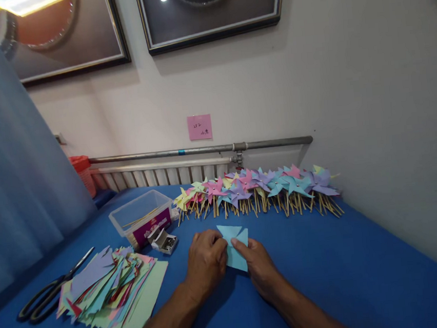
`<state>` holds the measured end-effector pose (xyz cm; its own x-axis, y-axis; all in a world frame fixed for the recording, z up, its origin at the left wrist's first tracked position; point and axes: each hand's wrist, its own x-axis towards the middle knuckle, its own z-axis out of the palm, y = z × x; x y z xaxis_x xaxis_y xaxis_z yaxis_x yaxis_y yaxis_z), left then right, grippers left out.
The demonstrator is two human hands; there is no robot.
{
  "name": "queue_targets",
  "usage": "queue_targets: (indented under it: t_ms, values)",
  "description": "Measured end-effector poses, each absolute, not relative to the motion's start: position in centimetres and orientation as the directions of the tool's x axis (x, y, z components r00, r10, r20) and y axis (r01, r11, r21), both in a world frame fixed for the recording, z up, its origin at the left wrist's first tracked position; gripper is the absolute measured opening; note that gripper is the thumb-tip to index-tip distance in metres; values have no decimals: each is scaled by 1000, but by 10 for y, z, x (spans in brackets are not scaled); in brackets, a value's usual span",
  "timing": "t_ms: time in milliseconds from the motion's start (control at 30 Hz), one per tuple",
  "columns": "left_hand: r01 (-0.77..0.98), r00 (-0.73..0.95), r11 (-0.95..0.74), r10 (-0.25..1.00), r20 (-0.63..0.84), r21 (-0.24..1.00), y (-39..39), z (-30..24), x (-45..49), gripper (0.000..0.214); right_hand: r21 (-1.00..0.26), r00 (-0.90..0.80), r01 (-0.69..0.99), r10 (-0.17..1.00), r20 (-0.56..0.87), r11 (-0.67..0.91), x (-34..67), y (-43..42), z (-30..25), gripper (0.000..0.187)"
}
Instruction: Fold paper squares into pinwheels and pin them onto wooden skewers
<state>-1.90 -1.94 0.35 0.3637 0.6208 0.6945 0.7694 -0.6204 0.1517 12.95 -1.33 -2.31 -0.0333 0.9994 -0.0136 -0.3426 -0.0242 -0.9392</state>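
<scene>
Just before the pinwheel row [239,193], the right hand [262,263] pinches a slit blue paper [236,261]; the left hand [207,254] bunches at its edge, grip unclear; seemingly mid-fold, next calling for gathered corners

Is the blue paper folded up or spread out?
The blue paper looks mostly spread: flat corners and a slit show. I cannot tell about the part behind the left hand.

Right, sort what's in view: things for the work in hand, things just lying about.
Likely in use:
- light blue paper, at the left hand and right hand
- paper pile
- scissors
- small box
- sticks
- pinwheels

Apparently just there:
- pink note
- red basket
- framed pictures
- blue curtain
</scene>
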Motion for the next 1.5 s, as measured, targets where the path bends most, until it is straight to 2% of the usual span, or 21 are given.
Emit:
queue_targets:
  t_ms: [267, 400, 467, 567, 667, 767, 833, 1000, 1233, 1500]
  values:
    - [773, 413, -631, 581, 701, 67, -19, 4, -18, 25, -971, 40, -239, 999, -20, -10, 133, -9, -30, 32]
    - [746, 403, -657, 574, 713, 107, -19, 2, -17, 24, -978, 54, -209, 998, -19, -7, 134, -6, -32, 36]
    - [714, 367, -669, 609, 703, 206, -20, 2, -17, 20, -981, 79, -192, 997, -26, -10, 135, -6, -31, 35]
    - [647, 194, -575, 760, 620, 501, -17, 3, -17, 14, -982, 88, -188, 995, -36, -18, 135, -7, -29, 35]
    - [462, 28, -292, 949, 315, 837, -9, 3, -16, 15, -989, 92, -145, 995, -46, -33, 135, -8, -28, 32]
    - [237, 47, -40, 998, 30, 971, -1, 1, -15, 18, -992, 66, -117, 997, -48, -40, 132, -11, -25, 29]
    - [157, 65, 15, 998, -25, 987, 1, -1, -15, 21, -990, 40, -133, 998, -54, -48, 130, -14, -22, 30]
    - [104, 39, 22, 999, -26, 994, -1, -1, -12, 29, -984, 28, -165, 998, -65, -59, 128, -16, -18, 32]
    - [79, -25, 39, 999, -37, 996, 1, -2, -13, 26, -982, -4, -188, 1000, -20, -21, 131, -12, -26, 38]
    - [37, -23, 56, 998, -55, 998, 1, -4, -12, 25, -986, -23, -167, 1000, -2, -6, 130, -11, -29, 39]
